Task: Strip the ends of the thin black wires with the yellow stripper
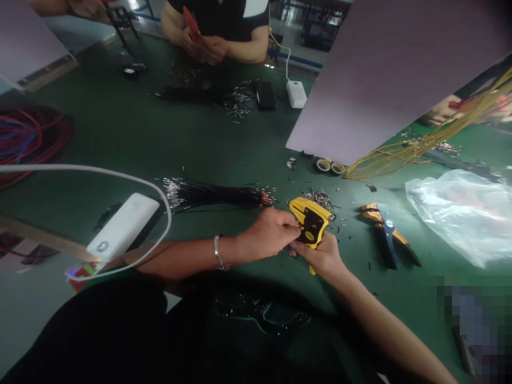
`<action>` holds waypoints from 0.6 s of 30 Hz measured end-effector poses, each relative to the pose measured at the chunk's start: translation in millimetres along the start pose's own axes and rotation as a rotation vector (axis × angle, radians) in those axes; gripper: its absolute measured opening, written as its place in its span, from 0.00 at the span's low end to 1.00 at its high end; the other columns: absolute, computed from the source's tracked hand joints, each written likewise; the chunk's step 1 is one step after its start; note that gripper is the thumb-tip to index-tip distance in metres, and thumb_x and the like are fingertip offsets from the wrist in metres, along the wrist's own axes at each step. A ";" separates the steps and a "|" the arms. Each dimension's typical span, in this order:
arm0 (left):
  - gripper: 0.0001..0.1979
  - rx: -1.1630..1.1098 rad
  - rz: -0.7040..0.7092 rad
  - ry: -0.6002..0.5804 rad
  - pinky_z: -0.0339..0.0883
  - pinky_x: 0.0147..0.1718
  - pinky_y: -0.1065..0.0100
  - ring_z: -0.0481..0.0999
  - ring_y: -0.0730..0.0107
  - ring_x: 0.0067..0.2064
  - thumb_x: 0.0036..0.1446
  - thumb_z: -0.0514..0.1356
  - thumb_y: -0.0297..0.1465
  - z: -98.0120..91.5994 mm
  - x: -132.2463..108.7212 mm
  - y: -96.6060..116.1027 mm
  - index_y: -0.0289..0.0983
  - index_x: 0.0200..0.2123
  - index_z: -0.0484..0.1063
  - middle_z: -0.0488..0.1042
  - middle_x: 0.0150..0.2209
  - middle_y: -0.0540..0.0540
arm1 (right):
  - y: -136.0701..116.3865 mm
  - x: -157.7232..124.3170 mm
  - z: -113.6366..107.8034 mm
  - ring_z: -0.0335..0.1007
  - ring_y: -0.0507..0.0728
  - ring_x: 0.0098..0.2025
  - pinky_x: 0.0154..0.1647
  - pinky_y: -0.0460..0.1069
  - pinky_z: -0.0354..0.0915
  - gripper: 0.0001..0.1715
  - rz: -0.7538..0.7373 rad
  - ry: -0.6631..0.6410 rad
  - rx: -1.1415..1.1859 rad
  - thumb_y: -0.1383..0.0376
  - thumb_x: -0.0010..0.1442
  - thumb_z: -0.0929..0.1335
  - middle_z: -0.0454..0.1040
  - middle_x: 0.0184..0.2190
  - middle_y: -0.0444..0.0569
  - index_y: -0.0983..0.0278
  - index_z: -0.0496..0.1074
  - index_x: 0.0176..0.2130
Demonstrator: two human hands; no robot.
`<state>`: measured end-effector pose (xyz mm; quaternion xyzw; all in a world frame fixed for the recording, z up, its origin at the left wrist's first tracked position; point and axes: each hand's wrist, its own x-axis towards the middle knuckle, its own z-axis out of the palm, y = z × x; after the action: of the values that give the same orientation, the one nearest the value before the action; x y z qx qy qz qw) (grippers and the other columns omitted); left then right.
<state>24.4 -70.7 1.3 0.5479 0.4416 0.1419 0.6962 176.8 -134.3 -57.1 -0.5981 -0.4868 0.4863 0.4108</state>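
Note:
My right hand (326,256) is wrapped round the handles of a yellow and black wire stripper (314,221). My left hand (272,232), with a silver bangle on its wrist, is pinched closed against the tool's near left side. What those fingers hold, if anything, is too small or hidden to make out. Just beyond my left hand lies a bundle of black wires (218,194), with pale ends at the left and copper-coloured ends at the right. Behind the stripper is a small heap of cut wire scraps (320,198).
An orange and blue wire stripper (384,232) and a clear plastic bag (460,213) lie to the right. Two tape rolls (330,167) sit below a pale panel (372,74). At left is a white power bank (124,226) with a cable. Across the table, a person holds a red tool (192,24).

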 end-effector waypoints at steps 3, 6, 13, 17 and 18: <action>0.08 -0.034 -0.012 -0.015 0.46 0.10 0.75 0.56 0.83 0.10 0.54 0.57 0.27 0.1 2.9 -5.3 0.35 0.22 0.66 0.62 0.13 0.57 | -1.0 -0.4 1.6 0.65 0.53 0.19 0.21 0.48 0.63 0.15 0.000 0.016 0.006 0.57 0.47 0.73 0.70 0.16 0.46 0.64 0.70 0.23; 0.07 -0.044 -0.001 -0.014 0.46 0.10 0.74 0.56 0.83 0.10 0.53 0.58 0.27 -0.1 4.7 -8.6 0.35 0.23 0.67 0.61 0.13 0.57 | -0.7 -0.7 3.3 0.63 0.51 0.18 0.19 0.47 0.62 0.15 0.002 0.033 0.008 0.58 0.46 0.73 0.69 0.15 0.44 0.64 0.68 0.22; 0.08 -0.053 -0.007 -0.031 0.45 0.10 0.74 0.57 0.82 0.10 0.53 0.58 0.28 -0.5 4.0 -8.9 0.36 0.23 0.66 0.59 0.13 0.57 | 3.8 -1.5 3.2 0.62 0.52 0.18 0.19 0.47 0.60 0.15 -0.030 0.045 -0.008 0.57 0.48 0.72 0.67 0.15 0.44 0.63 0.66 0.22; 0.08 -0.006 0.005 -0.012 0.45 0.10 0.74 0.56 0.83 0.11 0.54 0.58 0.29 -0.6 5.4 -9.7 0.35 0.23 0.67 0.60 0.14 0.57 | 3.4 -1.2 3.4 0.63 0.52 0.19 0.20 0.48 0.62 0.13 -0.056 0.076 -0.060 0.58 0.48 0.72 0.67 0.15 0.43 0.62 0.68 0.23; 0.08 0.001 0.006 -0.010 0.45 0.10 0.74 0.56 0.83 0.11 0.54 0.58 0.29 -0.6 5.5 -9.3 0.35 0.23 0.66 0.59 0.14 0.57 | 3.2 -1.1 3.6 0.62 0.52 0.19 0.20 0.48 0.62 0.12 -0.060 0.093 -0.079 0.58 0.48 0.71 0.67 0.15 0.42 0.62 0.68 0.23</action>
<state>24.4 -70.0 -9.5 0.5503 0.4365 0.1408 0.6977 173.8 -135.9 -60.7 -0.6211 -0.5037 0.4257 0.4235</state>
